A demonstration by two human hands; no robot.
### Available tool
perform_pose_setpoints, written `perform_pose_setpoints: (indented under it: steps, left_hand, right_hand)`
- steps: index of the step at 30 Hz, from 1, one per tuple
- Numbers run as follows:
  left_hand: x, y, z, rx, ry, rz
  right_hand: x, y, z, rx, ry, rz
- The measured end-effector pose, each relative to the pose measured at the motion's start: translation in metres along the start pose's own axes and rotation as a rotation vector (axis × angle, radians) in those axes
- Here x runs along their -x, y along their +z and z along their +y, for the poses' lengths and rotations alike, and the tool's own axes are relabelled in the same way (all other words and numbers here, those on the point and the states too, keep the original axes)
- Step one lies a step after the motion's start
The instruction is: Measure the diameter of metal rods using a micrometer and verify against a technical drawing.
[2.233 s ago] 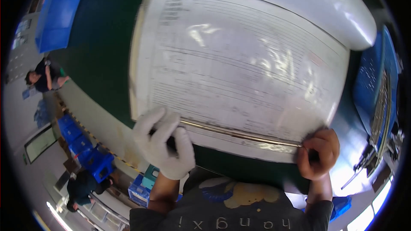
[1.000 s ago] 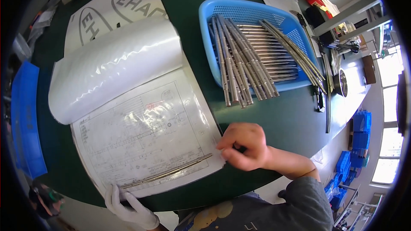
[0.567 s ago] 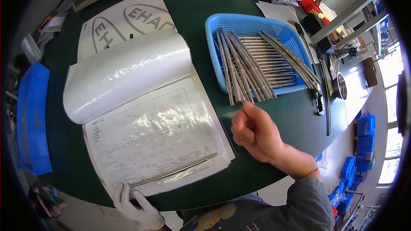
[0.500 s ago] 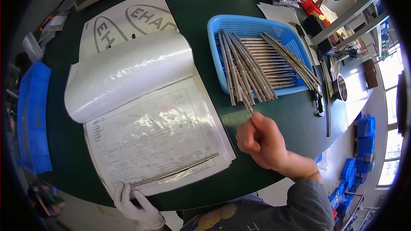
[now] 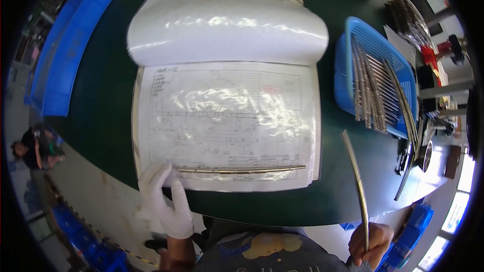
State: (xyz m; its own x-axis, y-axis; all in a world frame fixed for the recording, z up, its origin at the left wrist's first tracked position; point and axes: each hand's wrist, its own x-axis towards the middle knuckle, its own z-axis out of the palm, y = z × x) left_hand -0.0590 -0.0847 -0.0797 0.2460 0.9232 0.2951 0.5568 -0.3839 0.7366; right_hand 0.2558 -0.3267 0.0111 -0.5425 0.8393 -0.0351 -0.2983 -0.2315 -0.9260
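Note:
A thin metal rod (image 5: 242, 170), perhaps two side by side, lies across the lower part of an open binder (image 5: 313, 121), on a plastic-sleeved technical drawing (image 5: 212, 100). My white-gloved left hand (image 5: 164, 199) is at the rod's left end, by the sheet's lower left corner. Its thumb and fingers are apart; whether a fingertip touches the rod is hard to tell. Down at the right, beyond the table's edge, my bare right hand (image 5: 370, 246) is closed round the lower end of another thin metal rod (image 5: 359, 181), which points upward.
A blue plastic basket (image 5: 341, 80) filled with several metal rods (image 5: 370, 88) stands to the right. Long dark tools (image 5: 403, 171) lie beside it. A blue bin (image 5: 63, 65) sits at the left edge. Another person (image 5: 38, 148) is in the background at left.
My right hand has moved from the basket's front to the lower right, bringing a rod with it. The view has turned right, and my left hand stays at the binder's lower left corner.

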Motion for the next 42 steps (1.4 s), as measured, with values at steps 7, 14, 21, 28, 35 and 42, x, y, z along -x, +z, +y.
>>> perform_pose_setpoints:
  steps: [7,14,21,28,35,42]
  left_hand:
    - [-0.003,0.002,-0.002,0.031,0.051,0.013]
    - [0.013,0.0,-0.023,-0.007,-0.008,0.222]
    - [0.0,0.003,-0.019,-0.136,0.065,0.185]
    - [-0.004,0.001,-0.018,-0.216,0.124,0.109]
    - [-0.019,-0.004,-0.004,-0.321,0.232,-0.099]
    - [-0.025,-0.009,0.001,-0.406,0.268,-0.377]
  right_hand:
    - [-0.064,-0.031,-0.003,-0.097,-0.05,-0.293]
    - [-0.118,-0.081,0.008,-0.023,0.179,-0.398]
    - [-0.149,-0.117,-0.004,0.235,0.406,-0.356]
    - [-0.15,-0.099,-0.004,1.279,0.428,0.376]
    - [-0.149,-0.09,0.009,1.473,0.395,0.474]
    - [-0.151,-0.082,0.007,1.591,0.388,0.535]
